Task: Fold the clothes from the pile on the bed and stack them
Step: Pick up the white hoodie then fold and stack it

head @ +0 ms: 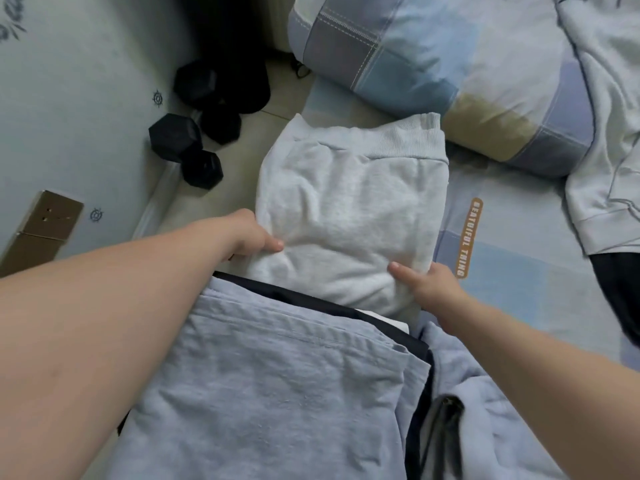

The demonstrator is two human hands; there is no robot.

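A folded light grey sweatshirt with a ribbed hem at its far end lies on the bed in the middle of the view. My left hand grips its near left corner, thumb on top. My right hand grips its near right corner, fingers tucked under the edge. Nearer to me sits a stack of folded clothes: a light blue garment on top, a dark navy one and a white one showing beneath it. An unfolded white garment and a dark one lie at the right.
A patchwork pillow lies at the far end of the bed. Black dumbbells sit on the floor at the left, beside a white patterned surface and a cardboard box. A crumpled blue garment lies at the lower right.
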